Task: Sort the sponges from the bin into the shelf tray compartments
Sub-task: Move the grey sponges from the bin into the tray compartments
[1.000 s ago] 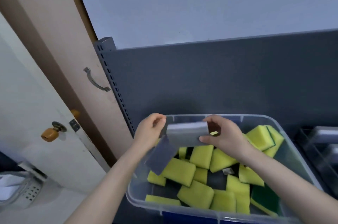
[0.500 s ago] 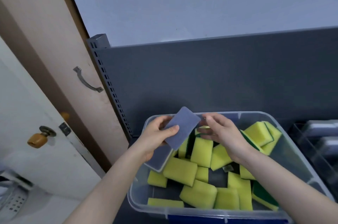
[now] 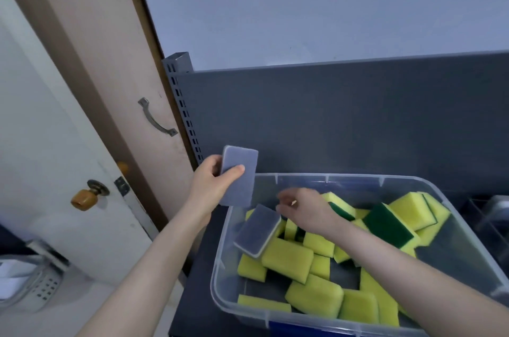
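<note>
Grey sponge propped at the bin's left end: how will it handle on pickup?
Probably light: the left hand holds a similar, lifted grey sponge with thumb and fingers alone. Likely keeps its shape: the propped grey sponge leans unsagging on yellow sponges. Tilted, so a nudge may slide it.

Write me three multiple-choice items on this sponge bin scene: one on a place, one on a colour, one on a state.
1. Where does the loose grey sponge lie?
A. On the floor.
B. In the clear bin, at its left end.
C. On the wall.

2. What colour backs the yellow sponges?
A. Red.
B. White.
C. Dark green.

3. What is the left hand doing?
A. Gripping a second grey sponge.
B. Hanging empty.
C. Pressing the bin's rim.

Answers: 1 B, it leans on yellow sponges inside the bin; 2 C, a green-faced sponge shows at the right end; 3 A, thumb and fingers curl round it.
</note>
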### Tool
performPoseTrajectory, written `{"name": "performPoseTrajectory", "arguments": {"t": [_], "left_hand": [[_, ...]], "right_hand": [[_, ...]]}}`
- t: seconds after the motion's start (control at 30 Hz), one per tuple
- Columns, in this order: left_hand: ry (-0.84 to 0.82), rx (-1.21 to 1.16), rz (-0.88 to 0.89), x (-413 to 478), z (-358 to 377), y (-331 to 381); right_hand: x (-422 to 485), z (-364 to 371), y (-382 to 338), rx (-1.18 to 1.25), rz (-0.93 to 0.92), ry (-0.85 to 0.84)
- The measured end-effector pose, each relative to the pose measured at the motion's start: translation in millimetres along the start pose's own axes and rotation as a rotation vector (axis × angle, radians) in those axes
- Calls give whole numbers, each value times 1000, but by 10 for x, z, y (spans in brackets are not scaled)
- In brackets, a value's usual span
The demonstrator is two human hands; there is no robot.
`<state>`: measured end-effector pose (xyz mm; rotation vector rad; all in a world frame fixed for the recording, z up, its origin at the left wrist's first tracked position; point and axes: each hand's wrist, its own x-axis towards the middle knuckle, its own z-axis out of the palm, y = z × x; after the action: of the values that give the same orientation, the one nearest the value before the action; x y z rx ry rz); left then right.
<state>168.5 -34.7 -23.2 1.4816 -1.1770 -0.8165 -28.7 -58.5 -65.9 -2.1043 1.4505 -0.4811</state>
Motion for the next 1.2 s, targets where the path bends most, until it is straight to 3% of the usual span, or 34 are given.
{"name": "performPoseTrajectory", "arguments": {"t": [0.27, 0.4, 0.67, 0.97, 1.2], "left_hand": [[-12, -33, -54, -135, 12, -101], [-13, -67, -52, -166, 22, -95], [35, -139, 51, -148, -27, -12], [87, -301, 145, -467, 410, 139], [-10, -409, 182, -745, 859, 299]], "right_hand": [[102, 576, -86, -371, 66, -227], [96, 565, -74, -263, 91, -198], [-138, -120, 32, 584, 197, 99], [-802, -454, 188, 617, 223, 519], [-1326, -560, 275, 560, 269, 854]]}}
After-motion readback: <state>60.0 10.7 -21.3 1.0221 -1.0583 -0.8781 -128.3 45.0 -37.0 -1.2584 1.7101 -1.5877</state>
